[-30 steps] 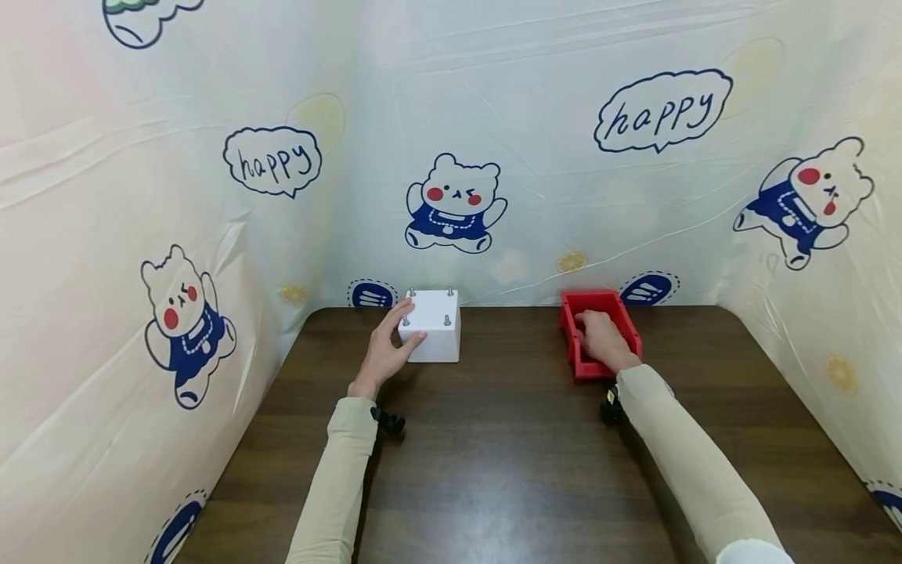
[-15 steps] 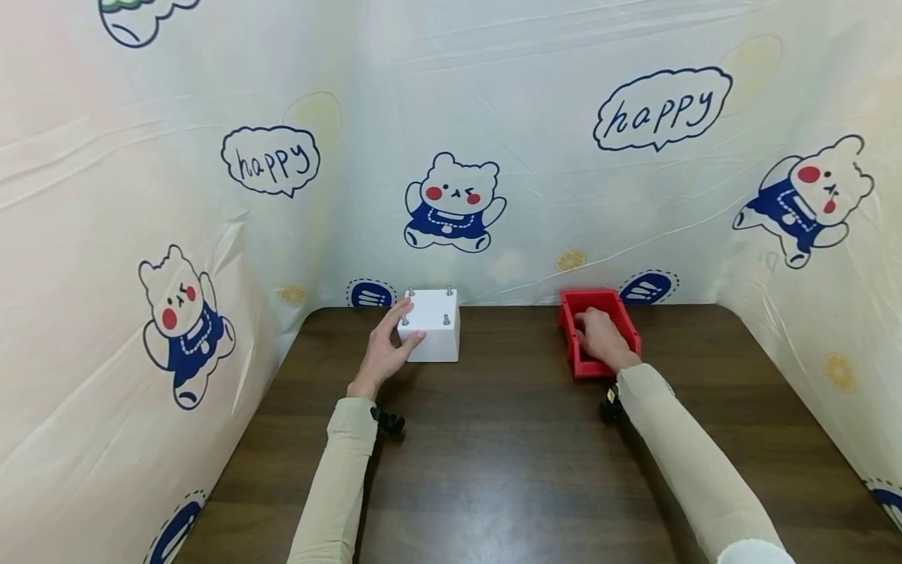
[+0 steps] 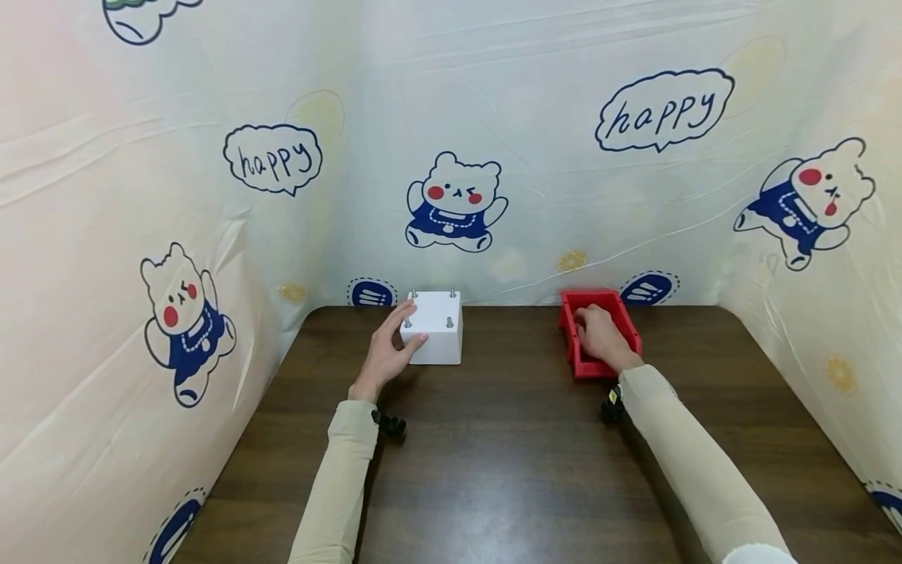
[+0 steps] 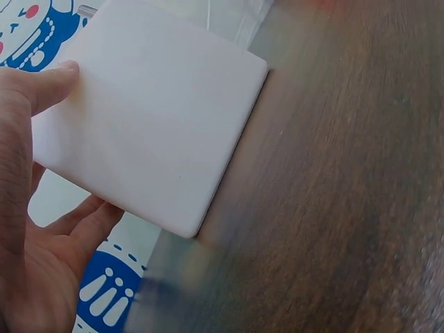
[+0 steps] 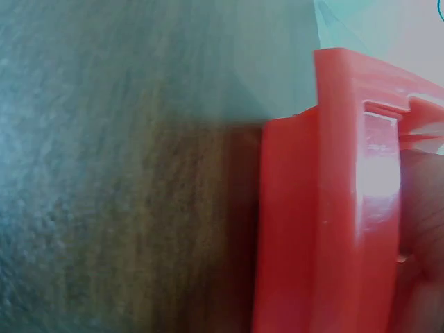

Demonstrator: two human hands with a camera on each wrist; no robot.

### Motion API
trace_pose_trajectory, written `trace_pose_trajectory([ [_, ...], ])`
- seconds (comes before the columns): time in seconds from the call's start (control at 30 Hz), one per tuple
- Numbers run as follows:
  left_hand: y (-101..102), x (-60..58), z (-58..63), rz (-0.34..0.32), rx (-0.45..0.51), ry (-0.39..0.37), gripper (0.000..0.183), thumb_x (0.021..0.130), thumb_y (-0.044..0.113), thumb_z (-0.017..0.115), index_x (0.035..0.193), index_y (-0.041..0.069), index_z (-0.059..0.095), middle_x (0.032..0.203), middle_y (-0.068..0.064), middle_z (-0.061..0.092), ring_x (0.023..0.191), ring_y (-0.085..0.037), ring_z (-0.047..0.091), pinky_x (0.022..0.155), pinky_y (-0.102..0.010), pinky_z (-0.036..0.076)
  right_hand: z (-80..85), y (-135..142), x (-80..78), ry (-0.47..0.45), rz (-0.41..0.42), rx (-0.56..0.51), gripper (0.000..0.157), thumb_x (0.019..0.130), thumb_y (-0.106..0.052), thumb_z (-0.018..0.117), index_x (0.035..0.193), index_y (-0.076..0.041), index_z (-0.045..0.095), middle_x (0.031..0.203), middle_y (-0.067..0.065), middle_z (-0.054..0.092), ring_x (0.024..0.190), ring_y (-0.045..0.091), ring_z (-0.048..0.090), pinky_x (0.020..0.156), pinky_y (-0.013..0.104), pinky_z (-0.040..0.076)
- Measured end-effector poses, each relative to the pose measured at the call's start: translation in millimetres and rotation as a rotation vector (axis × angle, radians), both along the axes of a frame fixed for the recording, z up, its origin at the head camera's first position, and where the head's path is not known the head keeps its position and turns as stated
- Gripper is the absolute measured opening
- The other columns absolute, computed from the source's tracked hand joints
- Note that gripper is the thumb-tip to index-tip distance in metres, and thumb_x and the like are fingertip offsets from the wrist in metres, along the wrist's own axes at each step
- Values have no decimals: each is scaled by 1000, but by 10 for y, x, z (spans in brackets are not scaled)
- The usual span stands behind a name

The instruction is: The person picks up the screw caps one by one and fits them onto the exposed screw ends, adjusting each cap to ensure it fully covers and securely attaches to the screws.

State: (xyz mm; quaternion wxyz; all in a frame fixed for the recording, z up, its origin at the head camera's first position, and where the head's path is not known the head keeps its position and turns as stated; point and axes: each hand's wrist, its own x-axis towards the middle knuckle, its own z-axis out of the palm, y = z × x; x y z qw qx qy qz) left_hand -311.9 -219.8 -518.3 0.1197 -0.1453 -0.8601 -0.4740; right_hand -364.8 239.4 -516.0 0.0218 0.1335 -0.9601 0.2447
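A white block (image 3: 437,346) with bolts (image 3: 449,322) standing up at its top corners sits at the back of the table, left of centre. My left hand (image 3: 384,352) holds it by its left side. In the left wrist view the thumb lies on the front face (image 4: 152,118), and other fingers reach behind the left edge. To the right stands a red open bin (image 3: 582,368). My right hand (image 3: 602,338) is down inside it, fingers bent and their tips hidden; I cannot tell whether they hold anything. The bin's wall (image 5: 291,229) covers most of that hand in the right wrist view.
The dark wooden table (image 3: 493,454) ends at a pale printed curtain (image 3: 535,157) behind the block and bin. More of the curtain hangs along the left and right sides. A black wrist camera (image 3: 390,425) sits by the left cuff, another (image 3: 611,403) by the right.
The white block has shifted very slightly to the right and toward me, with my left hand still on it. My right hand stays inside the red bin.
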Motion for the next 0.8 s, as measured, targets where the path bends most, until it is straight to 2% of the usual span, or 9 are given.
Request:
trace_pose_trajectory([
  [0.23, -4, -9, -21, -9, 7, 4, 63, 102, 35, 76, 159, 25, 52, 173, 6, 36, 159, -28, 35, 109, -62, 53, 120, -1, 47, 33, -9, -64, 25, 104, -2, 55, 124, 5, 66, 120, 26, 66, 107, 37, 60, 107, 61, 53],
  [0.43, -9, -6, -31, -7, 9, -14, 62, 102, 38, 74, 159, 29, 51, 174, 9, 35, 160, -28, 33, 113, -63, 49, 189, 31, 72, 35, -48, -113, 26, 105, -7, 55, 127, 4, 64, 123, 25, 64, 108, 38, 59, 107, 61, 53],
  [0.67, -28, 26, -58, -12, 22, -17, 62, 102, 38, 74, 159, 29, 51, 174, 8, 35, 160, -31, 33, 110, -66, 49, 269, 11, 135, 85, -60, -152, 23, 105, -10, 58, 123, 1, 66, 118, 23, 68, 103, 36, 63, 98, 56, 57],
  [0.8, -22, -1, -50, -21, 29, -5, 62, 102, 38, 74, 159, 27, 51, 174, 5, 36, 160, -33, 33, 109, -67, 50, 345, -7, 164, 120, -54, -166, 21, 104, -9, 60, 121, 1, 68, 115, 21, 69, 100, 34, 63, 94, 54, 58],
])
